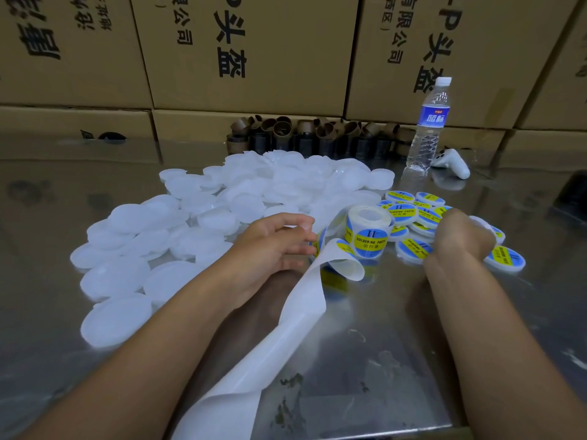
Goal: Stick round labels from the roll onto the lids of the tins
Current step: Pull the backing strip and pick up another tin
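Roll of labels (368,231) upright at mid-table, just right of the left hand (273,249). Left fingertips (309,239) loosely curled, against the left edge of the backing strip (301,312) right beside the roll; pinching or merely touching, impossible to tell. Strip trailing toward the near edge of the steel table (413,360). Right hand (460,236) bent over the labelled tins (409,214), right of the roll, fingers hidden behind the wrist; grasp impossible to tell. Plain white tins (190,211) heaped left and far. Water bottle (427,128) far right.
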Motion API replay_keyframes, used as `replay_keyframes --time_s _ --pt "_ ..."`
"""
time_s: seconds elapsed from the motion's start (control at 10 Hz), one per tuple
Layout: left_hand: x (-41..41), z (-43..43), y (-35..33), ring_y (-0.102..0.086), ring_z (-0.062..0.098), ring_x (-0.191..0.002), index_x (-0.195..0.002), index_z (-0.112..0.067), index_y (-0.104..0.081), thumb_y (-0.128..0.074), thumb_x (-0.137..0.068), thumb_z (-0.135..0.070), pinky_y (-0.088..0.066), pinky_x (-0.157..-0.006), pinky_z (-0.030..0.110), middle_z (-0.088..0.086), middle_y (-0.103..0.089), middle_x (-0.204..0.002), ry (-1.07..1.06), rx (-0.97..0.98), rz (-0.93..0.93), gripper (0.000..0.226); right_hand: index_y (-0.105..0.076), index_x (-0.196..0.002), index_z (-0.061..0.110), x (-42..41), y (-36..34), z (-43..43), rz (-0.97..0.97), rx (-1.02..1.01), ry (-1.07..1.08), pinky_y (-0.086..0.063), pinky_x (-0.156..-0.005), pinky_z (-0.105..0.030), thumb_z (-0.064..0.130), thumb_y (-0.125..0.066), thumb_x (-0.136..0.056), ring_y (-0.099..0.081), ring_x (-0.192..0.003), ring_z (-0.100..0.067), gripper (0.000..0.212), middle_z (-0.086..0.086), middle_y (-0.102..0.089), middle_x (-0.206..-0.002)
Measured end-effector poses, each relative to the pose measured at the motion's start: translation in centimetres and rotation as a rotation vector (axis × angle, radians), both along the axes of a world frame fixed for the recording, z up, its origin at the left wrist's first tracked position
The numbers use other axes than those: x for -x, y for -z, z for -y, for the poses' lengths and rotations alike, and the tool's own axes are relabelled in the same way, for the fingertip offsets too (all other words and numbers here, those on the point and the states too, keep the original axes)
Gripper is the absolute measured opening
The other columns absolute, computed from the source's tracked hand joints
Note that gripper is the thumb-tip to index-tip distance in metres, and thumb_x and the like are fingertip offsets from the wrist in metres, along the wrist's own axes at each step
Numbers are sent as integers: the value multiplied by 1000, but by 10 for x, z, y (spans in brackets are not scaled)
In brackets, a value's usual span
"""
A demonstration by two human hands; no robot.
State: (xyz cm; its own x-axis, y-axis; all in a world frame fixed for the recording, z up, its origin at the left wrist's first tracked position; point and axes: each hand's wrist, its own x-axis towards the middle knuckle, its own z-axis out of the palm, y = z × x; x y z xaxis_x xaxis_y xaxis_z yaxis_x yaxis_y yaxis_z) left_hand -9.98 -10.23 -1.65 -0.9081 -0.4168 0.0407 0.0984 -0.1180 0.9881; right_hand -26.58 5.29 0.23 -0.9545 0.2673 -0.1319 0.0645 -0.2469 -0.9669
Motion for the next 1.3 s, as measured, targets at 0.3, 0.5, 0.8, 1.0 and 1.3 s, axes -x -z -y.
replay_keyframes --time_s 0.3,0.5,0.8,1.0,1.3 --pt "0 0 -1 -68 13 -79 -107 -13 -66 -57 -94 -15 -54 -67 22 3 -69 -90 -11 -4 19 16 -35 -66 20 -2 1 -1 -53 -51 -51 -41 -68 -30 15 -51 -92 -45 -79 -24 30 0 -43 -70" --pt "-1 -2 1 -70 16 -77 -105 -10 -64 -63 -90 -6 -54 -66 20 9 -69 -90 -7 9 57 16 -63 -94 12 -21 -8 8 -212 -106 -216 -38 -45 -17 11 -50 -89 -50 -54 -8 14 0 -56 -74" --pt "-1 -6 -3 -71 12 -71 -115 -11 -58 -64 -89 -6 -53 -59 18 8 -73 -89 1 1 126 27 -57 -63 26 -59 7 28 -759 -715 -499 -41 -54 -27 42 -61 -83 -52 -49 -4 26 16 -59 -53" --pt "3 -8 -7 -71 16 -72 -119 -15 -56 -66 -89 -15 -54 -57 23 11 -75 -90 2 42 220 31 -55 -61 26 -66 9 31 -718 -923 -561 -48 -66 -33 52 -61 -78 -60 -73 -13 31 11 -62 -58" --pt "4 1 -10 -59 12 -77 -109 -9 -61 -61 -88 -7 -49 -69 20 4 -68 -88 -125 -244 94 21 -43 -69 21 -63 3 37 -416 -461 -750 -36 -51 -25 16 -77 -74 -46 -52 -14 35 4 -50 -54"
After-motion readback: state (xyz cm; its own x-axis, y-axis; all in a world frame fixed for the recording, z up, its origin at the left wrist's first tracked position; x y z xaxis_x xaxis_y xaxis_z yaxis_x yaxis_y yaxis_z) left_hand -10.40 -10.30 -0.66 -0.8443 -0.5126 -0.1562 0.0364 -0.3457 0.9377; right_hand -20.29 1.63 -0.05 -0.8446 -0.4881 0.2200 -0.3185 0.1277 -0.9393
